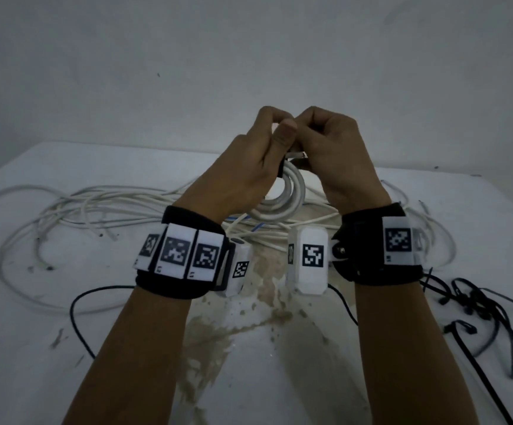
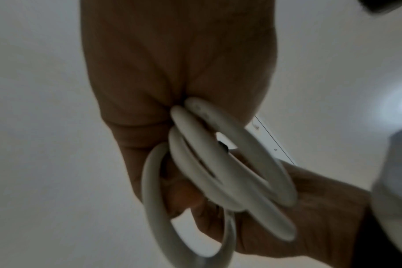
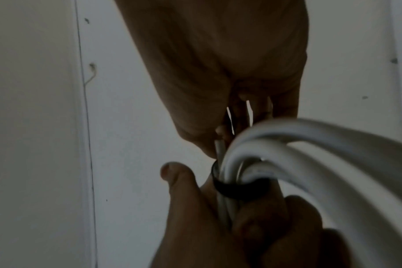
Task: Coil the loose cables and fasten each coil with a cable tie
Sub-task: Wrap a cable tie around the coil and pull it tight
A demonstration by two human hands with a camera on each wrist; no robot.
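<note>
A white cable coil (image 1: 282, 194) is held above the table (image 1: 49, 167) by both hands, the left hand (image 1: 246, 167) and right hand (image 1: 334, 154) curled tight around its top, where a black cable tie (image 3: 236, 188) is looped around the strands. Loose white cables (image 1: 74, 210) are spread on the table beneath, with spare black cable ties (image 1: 475, 308) lying to the right.

The top of the white coil (image 1: 284, 194) is hidden behind both hands. At five o'clock the black cable ties (image 1: 479, 305) are too small to count, and one black cord (image 1: 488, 391) is cut off by the edge.
</note>
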